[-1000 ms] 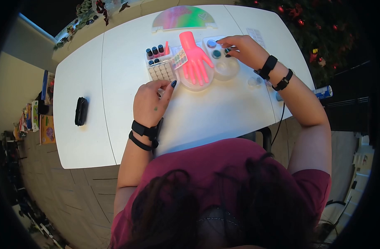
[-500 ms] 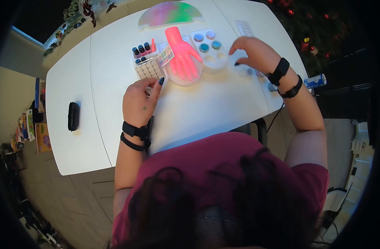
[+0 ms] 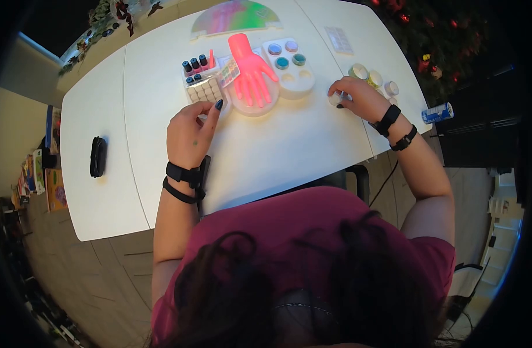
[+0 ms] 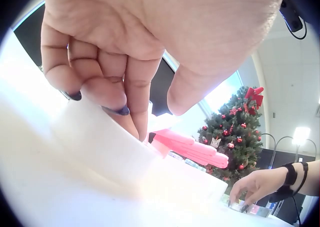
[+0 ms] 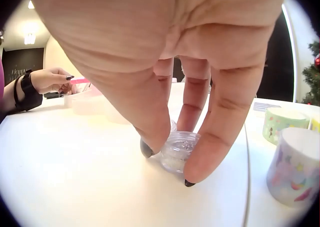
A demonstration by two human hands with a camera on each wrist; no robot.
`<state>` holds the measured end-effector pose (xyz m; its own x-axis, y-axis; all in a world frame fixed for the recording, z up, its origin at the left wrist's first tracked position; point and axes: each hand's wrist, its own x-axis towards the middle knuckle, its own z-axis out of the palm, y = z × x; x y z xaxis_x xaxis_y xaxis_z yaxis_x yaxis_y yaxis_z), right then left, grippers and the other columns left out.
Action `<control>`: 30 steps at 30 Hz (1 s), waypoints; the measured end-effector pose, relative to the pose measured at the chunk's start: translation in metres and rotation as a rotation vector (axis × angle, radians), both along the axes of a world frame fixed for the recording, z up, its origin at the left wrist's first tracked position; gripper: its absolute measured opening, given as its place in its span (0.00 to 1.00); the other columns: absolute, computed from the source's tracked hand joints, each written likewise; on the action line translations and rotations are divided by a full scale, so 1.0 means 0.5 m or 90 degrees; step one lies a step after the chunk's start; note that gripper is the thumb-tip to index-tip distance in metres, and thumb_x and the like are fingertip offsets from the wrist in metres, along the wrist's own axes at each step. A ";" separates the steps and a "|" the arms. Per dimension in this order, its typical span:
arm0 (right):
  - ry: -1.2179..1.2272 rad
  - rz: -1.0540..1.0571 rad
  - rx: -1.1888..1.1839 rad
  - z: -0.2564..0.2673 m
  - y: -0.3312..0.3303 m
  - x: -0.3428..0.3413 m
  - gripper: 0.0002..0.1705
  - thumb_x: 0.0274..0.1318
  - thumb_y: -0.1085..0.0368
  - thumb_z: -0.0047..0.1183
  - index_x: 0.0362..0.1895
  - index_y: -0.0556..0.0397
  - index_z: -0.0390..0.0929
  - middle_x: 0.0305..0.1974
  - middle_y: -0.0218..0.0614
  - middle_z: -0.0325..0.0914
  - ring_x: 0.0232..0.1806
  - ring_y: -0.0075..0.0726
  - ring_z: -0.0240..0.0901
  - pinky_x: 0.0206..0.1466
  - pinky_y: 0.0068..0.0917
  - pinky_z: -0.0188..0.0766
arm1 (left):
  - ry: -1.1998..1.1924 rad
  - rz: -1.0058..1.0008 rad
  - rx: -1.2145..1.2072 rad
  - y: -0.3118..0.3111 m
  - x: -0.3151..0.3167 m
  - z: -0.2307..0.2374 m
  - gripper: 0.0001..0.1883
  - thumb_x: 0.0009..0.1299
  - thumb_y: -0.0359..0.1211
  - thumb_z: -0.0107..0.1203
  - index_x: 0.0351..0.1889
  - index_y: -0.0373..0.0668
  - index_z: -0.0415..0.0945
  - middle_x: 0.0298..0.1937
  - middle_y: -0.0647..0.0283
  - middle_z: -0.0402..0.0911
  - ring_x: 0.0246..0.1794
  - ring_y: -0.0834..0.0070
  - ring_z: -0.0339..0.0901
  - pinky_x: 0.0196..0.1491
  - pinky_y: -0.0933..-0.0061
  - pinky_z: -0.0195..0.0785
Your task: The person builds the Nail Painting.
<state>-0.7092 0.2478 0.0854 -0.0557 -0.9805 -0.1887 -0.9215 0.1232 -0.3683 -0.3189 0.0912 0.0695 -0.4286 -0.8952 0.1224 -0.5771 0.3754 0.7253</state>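
Observation:
My right hand (image 3: 359, 98) pinches a small clear jar (image 5: 175, 159) of glitter between thumb and fingers, low over the table's right side. My left hand (image 3: 190, 136) hangs loosely curled at the front of the white organizer (image 4: 107, 152), fingertips at its rim and thumb apart. A pink model hand (image 3: 254, 75) lies palm-down on the organizer's round base. Beside it, the right section (image 3: 295, 90) holds purple pots (image 3: 274, 49) and teal pots (image 3: 282, 62), with bare round wells in front.
Dark-capped polish bottles (image 3: 194, 63) and white blocks (image 3: 204, 90) fill the organizer's left section. Patterned rolls (image 5: 295, 167) stand right of my right hand. A blue can (image 3: 437, 113) lies at the right edge, a black case (image 3: 97, 156) at left. An iridescent half-round panel (image 3: 237, 20) lies behind.
My right hand has left a teal pot in the organizer, moved right and toward me, and taken the clear jar. The left hand stays by the organizer. The head view has shifted slightly.

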 end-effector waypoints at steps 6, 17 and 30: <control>-0.080 0.041 -0.193 0.075 -0.024 0.073 0.21 0.58 0.80 0.63 0.54 0.47 0.83 0.53 0.41 0.80 0.55 0.52 0.80 0.58 0.42 0.78 | -0.019 -0.007 0.003 0.000 -0.001 0.000 0.19 0.76 0.44 0.66 0.50 0.36 0.90 0.30 0.59 0.87 0.25 0.76 0.77 0.33 0.70 0.70; -0.034 0.160 -0.159 0.060 -0.181 0.124 0.19 0.54 0.80 0.66 0.49 0.49 0.88 0.52 0.39 0.84 0.59 0.53 0.79 0.65 0.43 0.77 | 0.011 -0.005 0.022 -0.003 0.003 -0.003 0.18 0.76 0.46 0.64 0.44 0.40 0.90 0.32 0.56 0.89 0.27 0.65 0.83 0.36 0.64 0.75; -0.036 0.131 -0.020 0.087 -0.237 0.119 0.17 0.44 0.77 0.71 0.42 0.52 0.89 0.42 0.39 0.87 0.44 0.46 0.83 0.48 0.38 0.79 | -0.004 -0.034 -0.024 -0.001 0.004 0.000 0.16 0.76 0.43 0.63 0.43 0.40 0.90 0.35 0.55 0.90 0.28 0.61 0.83 0.37 0.61 0.76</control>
